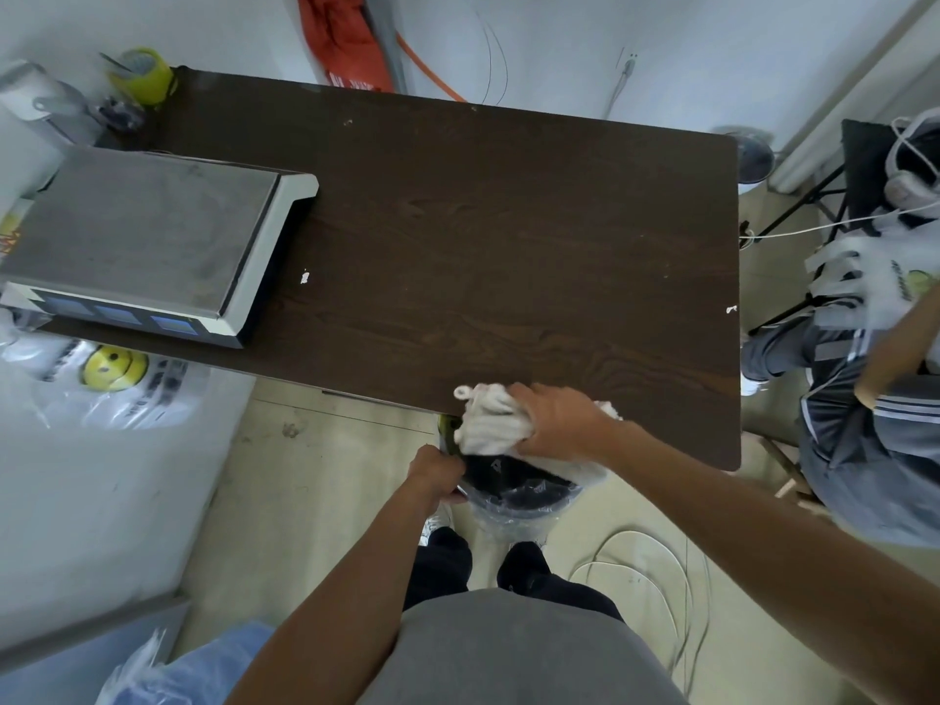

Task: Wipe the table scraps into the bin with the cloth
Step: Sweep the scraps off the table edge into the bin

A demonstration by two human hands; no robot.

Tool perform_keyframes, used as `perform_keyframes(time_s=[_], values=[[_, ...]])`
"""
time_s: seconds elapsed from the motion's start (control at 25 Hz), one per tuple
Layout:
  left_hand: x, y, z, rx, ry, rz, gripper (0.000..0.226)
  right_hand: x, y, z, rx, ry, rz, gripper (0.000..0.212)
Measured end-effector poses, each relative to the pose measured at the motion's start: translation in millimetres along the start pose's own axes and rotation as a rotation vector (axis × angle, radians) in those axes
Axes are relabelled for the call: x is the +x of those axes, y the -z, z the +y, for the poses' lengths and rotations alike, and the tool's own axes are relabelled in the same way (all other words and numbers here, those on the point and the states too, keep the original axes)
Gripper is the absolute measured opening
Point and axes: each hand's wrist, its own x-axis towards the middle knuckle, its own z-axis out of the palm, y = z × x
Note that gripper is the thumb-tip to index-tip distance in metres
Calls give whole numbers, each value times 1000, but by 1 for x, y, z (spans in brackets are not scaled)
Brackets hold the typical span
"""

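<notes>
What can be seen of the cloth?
The cloth is off-white, looks like thick towelling, and is bunched into a wad with a small loop poking out at its far left corner. It sits on the near edge of the dark table, partly overhanging the bin below. The right hand grips it.

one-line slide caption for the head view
Right hand holds white cloth at table edge above bin gripped by left hand.
</notes>
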Motion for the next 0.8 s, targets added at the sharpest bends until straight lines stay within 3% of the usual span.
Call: perform_keyframes(time_s=[0.08,0.2,0.32,0.44,0.68,0.8], values=[[-1,1,1,-2,1,-6,19,3,3,-5,52,38,-33,49],[-3,3,2,9,6,1,12,14,23,8,79,-34,74,44],[-4,4,0,-1,13,5,16,26,46,32,-1,-195,234,52],[-4,4,-1,-10,12,2,17,32,49,42,-71,-293,244,59],[-7,0,1,-18,10,-11,9,15,2,10,-81,-240,280,64],[-8,-3,4,19,0,-38,15,2,-11,1,-37,-154,187,65]])
